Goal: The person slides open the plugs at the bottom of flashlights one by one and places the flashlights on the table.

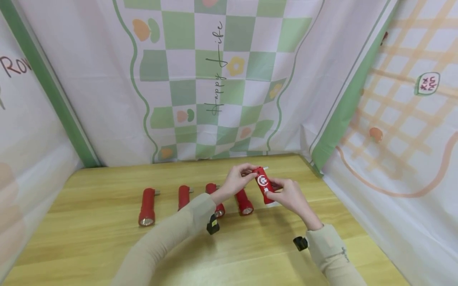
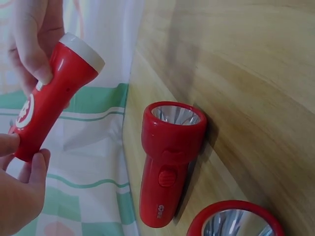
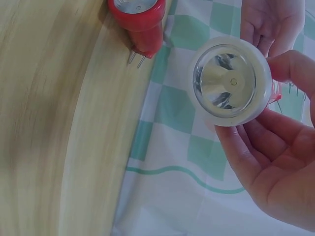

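Note:
A red flashlight (image 1: 263, 184) with a white rim and a white round logo is held above the wooden table (image 1: 107, 246) by both hands. My left hand (image 1: 246, 174) pinches its far tail end, where metal plug prongs stick out. My right hand (image 1: 278, 190) grips the body near the lens end. In the right wrist view the flashlight's lens (image 3: 230, 81) faces the camera, cradled by the right hand's fingers (image 3: 256, 152). In the left wrist view the held flashlight (image 2: 47, 105) tilts with its white rim up, and left hand fingers (image 2: 22, 189) are at its tail.
Several more red flashlights lie in a row on the table, lenses toward me: one at the left (image 1: 147, 206), one (image 1: 183, 196) beside it, one (image 1: 244, 201) under the hands. Patterned cloth walls (image 1: 222, 91) close in the table on three sides.

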`<state>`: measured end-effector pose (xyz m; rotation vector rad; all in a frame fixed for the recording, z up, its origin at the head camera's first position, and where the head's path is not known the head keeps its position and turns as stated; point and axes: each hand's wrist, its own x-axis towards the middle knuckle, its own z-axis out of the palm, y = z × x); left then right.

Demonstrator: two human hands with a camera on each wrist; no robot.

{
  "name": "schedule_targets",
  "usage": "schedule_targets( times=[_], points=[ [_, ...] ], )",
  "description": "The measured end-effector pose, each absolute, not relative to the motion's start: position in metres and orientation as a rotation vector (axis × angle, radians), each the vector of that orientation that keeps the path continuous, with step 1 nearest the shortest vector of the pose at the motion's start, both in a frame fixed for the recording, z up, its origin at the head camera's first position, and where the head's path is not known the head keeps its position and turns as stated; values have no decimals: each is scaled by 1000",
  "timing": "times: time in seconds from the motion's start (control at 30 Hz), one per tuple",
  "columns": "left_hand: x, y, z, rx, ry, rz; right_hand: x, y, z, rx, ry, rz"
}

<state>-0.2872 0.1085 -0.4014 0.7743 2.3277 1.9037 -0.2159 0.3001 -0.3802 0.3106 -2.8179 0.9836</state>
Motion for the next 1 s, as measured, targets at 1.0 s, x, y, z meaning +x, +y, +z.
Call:
schedule_targets(
  times=[1.0],
  points=[
    [-303, 128, -403, 695, 2399, 1856, -229, 304, -382, 171, -2873, 1069]
  ],
)
